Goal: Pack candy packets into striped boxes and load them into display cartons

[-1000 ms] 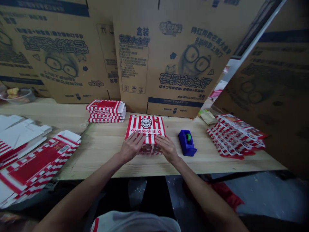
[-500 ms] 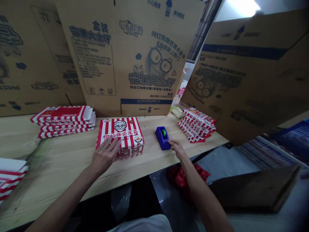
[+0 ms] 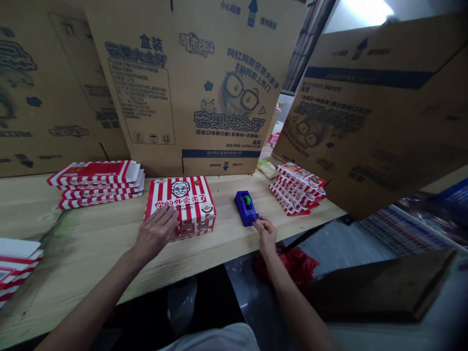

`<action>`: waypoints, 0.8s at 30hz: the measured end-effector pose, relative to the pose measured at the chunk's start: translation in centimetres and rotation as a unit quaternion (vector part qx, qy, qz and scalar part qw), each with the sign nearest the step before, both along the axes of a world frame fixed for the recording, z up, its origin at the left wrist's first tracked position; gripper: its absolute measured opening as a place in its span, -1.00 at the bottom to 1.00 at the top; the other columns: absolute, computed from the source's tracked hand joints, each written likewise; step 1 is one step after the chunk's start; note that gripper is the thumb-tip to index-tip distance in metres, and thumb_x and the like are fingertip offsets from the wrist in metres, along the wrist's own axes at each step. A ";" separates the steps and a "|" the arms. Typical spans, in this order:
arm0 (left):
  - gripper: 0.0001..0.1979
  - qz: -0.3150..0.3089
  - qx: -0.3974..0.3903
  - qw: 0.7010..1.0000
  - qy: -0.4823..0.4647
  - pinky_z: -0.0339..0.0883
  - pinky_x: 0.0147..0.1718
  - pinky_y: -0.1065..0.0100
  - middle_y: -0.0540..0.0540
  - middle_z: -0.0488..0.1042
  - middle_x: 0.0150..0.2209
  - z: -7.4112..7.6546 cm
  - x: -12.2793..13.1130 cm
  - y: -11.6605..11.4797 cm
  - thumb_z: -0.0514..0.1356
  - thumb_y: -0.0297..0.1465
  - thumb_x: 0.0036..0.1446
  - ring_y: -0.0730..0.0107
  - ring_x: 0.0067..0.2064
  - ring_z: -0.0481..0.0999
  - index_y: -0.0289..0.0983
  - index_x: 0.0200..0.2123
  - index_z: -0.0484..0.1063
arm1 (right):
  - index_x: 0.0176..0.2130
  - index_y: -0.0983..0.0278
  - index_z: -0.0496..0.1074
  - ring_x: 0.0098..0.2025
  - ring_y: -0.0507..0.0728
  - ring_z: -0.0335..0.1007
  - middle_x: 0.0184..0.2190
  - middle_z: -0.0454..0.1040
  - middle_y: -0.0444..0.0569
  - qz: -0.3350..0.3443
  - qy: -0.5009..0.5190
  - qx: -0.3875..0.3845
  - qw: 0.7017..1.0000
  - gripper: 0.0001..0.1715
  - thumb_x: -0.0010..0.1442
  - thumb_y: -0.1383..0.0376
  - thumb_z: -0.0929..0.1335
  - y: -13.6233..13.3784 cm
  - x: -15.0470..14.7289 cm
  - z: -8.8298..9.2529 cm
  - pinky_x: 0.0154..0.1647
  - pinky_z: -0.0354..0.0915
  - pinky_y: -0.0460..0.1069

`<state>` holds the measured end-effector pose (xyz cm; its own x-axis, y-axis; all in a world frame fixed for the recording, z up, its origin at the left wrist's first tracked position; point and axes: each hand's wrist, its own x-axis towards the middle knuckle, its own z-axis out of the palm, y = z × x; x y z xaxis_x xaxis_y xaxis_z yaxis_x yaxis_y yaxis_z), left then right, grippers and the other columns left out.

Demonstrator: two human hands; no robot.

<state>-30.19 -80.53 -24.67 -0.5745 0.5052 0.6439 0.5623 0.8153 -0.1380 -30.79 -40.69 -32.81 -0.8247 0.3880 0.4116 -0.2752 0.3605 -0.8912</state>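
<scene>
My left hand [image 3: 158,230] lies with fingers stretched out on the near left part of a red-and-white striped box [image 3: 193,195], which is closed and sits flat on the table. It presses on the box without wrapping round it. To the right stands a blue tape dispenser [image 3: 241,204] with a green roll [image 3: 248,200]. My right hand [image 3: 266,233] is at the dispenser's near end, thumb and fingers pinched on what looks like the end of the clear tape [image 3: 255,218]. The strip itself is hard to make out.
Flattened striped boxes are stacked at the left [image 3: 98,175] and right [image 3: 300,187]; more striped cartons [image 3: 18,265] lie at the left edge. Large cardboard cartons [image 3: 175,97] wall the back of the wooden table [image 3: 91,243]. A red bag [image 3: 296,263] is below the right edge.
My right hand has drawn slightly nearer to me, and a bit of clear tape now shows at its fingertips. My left hand stays on the box.
</scene>
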 end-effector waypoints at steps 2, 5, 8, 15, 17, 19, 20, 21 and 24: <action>-0.62 0.021 -0.012 0.999 -0.022 0.11 0.21 -0.23 -0.23 0.50 0.08 0.2 0.5 0.1 0.02 -0.50 0.24 -0.04 0.18 0.40 -0.21 0.09 0.42 | -0.46 0.29 0.44 -0.12 0.22 0.33 -0.25 0.40 0.07 -0.040 0.001 0.000 0.999 -0.64 0.10 0.05 0.33 0.0 0.6 -0.7 -0.11 0.32 0.15; -0.57 0.071 0.012 0.997 -0.039 -0.17 0.23 -0.40 -0.19 0.47 0.12 0.2 1.3 0.7 0.02 -0.51 0.23 -0.12 0.21 0.34 -0.14 0.12 0.40 | -0.52 0.26 0.38 -0.22 0.19 0.29 -0.37 0.35 0.01 -0.066 0.006 0.005 0.998 -0.64 0.10 0.05 0.32 -0.2 1.1 -0.6 -0.18 0.31 0.12; -0.61 0.089 0.031 0.995 -0.025 0.03 0.20 -0.24 -0.18 0.50 0.09 -0.1 1.5 1.3 0.06 -0.48 0.24 -0.06 0.19 0.37 -0.16 0.10 0.42 | -0.47 0.25 0.35 -0.31 0.14 0.25 -0.43 0.30 -0.06 -0.038 0.020 0.019 0.999 -0.63 0.19 0.05 0.26 -1.4 1.4 1.7 -0.28 0.30 0.06; -0.66 0.083 0.066 0.994 -0.025 0.12 0.13 -0.12 -0.20 0.52 0.06 0.1 1.5 1.7 0.06 -0.48 0.25 -0.04 0.14 0.40 -0.19 0.03 0.48 | -0.43 0.27 0.42 -0.21 0.11 0.32 -0.29 0.40 -0.01 0.381 0.068 0.341 0.857 -0.76 0.26 0.23 0.34 -13.1 -0.8 14.9 -0.15 0.28 0.01; -0.68 0.086 0.069 0.994 -0.022 0.12 0.12 -0.13 -0.20 0.53 0.04 0.0 1.5 1.8 0.08 -0.46 0.25 -0.04 0.13 0.41 -0.20 0.02 0.49 | -0.39 0.29 0.46 -0.18 0.14 0.31 -0.26 0.41 0.02 0.422 0.106 0.512 0.741 -0.80 0.26 0.25 0.36 -17.0 -1.6 17.3 -0.12 0.27 0.03; -0.70 0.089 0.069 0.994 -0.012 0.13 0.12 -0.13 -0.20 0.55 0.02 -0.2 1.5 1.9 0.09 -0.44 0.25 -0.05 0.12 0.41 -0.22 0.00 0.50 | -0.38 0.31 0.50 -0.15 0.19 0.29 -0.26 0.43 0.06 0.398 0.130 0.637 0.647 -0.82 0.22 0.27 0.38 -19.9 -2.2 18.2 -0.07 0.25 0.09; -0.71 0.090 0.070 0.993 -0.007 0.14 0.12 -0.13 -0.20 0.55 0.01 -0.2 1.5 1.9 0.09 -0.44 0.25 -0.05 0.12 0.42 -0.24 -0.01 0.50 | -0.37 0.33 0.52 -0.13 0.22 0.29 -0.25 0.45 0.09 0.385 0.136 0.671 0.619 -0.83 0.22 0.29 0.38 -20.9 -2.3 18.3 -0.04 0.24 0.13; -0.72 0.091 0.073 0.993 -0.003 0.14 0.12 -0.12 -0.20 0.55 0.01 -0.3 1.5 2.0 0.10 -0.44 0.25 -0.05 0.12 0.41 -0.24 -0.02 0.50 | -0.37 0.35 0.53 -0.12 0.24 0.28 -0.25 0.46 0.12 0.375 0.141 0.690 0.602 -0.83 0.22 0.31 0.37 -21.6 -2.5 18.3 -0.02 0.22 0.17; -0.73 0.091 0.092 0.992 -0.010 0.06 0.16 -0.16 -0.23 0.53 0.03 -0.1 1.6 2.3 0.15 -0.37 0.22 -0.08 0.13 0.39 -0.26 -0.03 0.50 | -0.35 0.37 0.56 -0.06 0.30 0.27 -0.20 0.48 0.20 0.359 0.147 0.722 0.573 -0.81 0.22 0.36 0.35 -22.8 -2.7 18.4 0.07 0.13 0.24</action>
<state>-28.60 -78.22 -24.76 -0.6583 0.2671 0.7038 0.4052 0.9137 0.0323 -33.44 -63.47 -14.42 -0.3704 -0.9281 0.0384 -0.8765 0.3629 0.3162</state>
